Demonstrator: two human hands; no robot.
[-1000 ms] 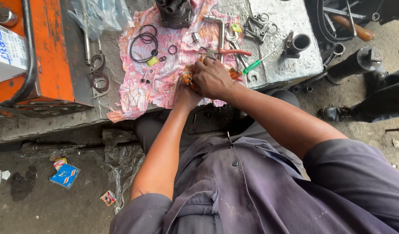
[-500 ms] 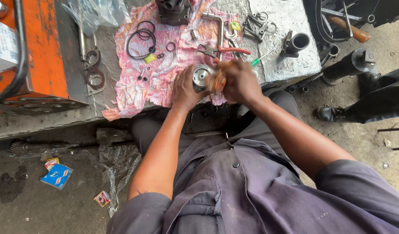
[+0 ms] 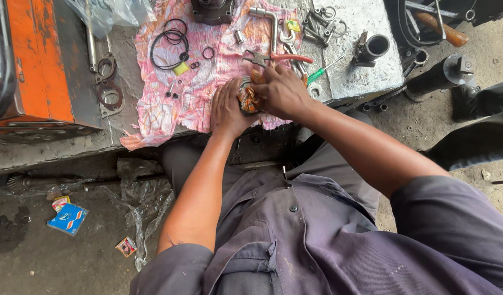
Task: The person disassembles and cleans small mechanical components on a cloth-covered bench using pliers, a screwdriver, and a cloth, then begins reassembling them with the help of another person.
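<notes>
- Since half a second ago the round metal face of the part has turned out of sight; now an orange, greasy rag (image 3: 248,98) covers it, and both hands have closed in tighter around it.
- The left hand (image 3: 228,106) cups the wrapped part from its left side, fingers curled against the rag, grasping it.
- The right hand (image 3: 284,92) lies over the top and right side of the same bundle, fingers clenched down on the rag (the part underneath is almost wholly hidden).
- The bundle sits at the near edge of a pink patterned cloth (image 3: 169,104) spread on the grey surface (image 3: 360,82).
- Just beyond the right hand lie red-handled pliers (image 3: 278,57) and, to the right, a green-handled screwdriver (image 3: 319,72).
- Farther up the cloth are black rubber O-rings (image 3: 168,48) and a bent metal pipe (image 3: 269,22).
- Left of the cloth, flat metal gaskets (image 3: 108,82) rest beside an orange machine (image 3: 33,65).
- A short black tube (image 3: 374,48) stands near the surface's right end.
</notes>
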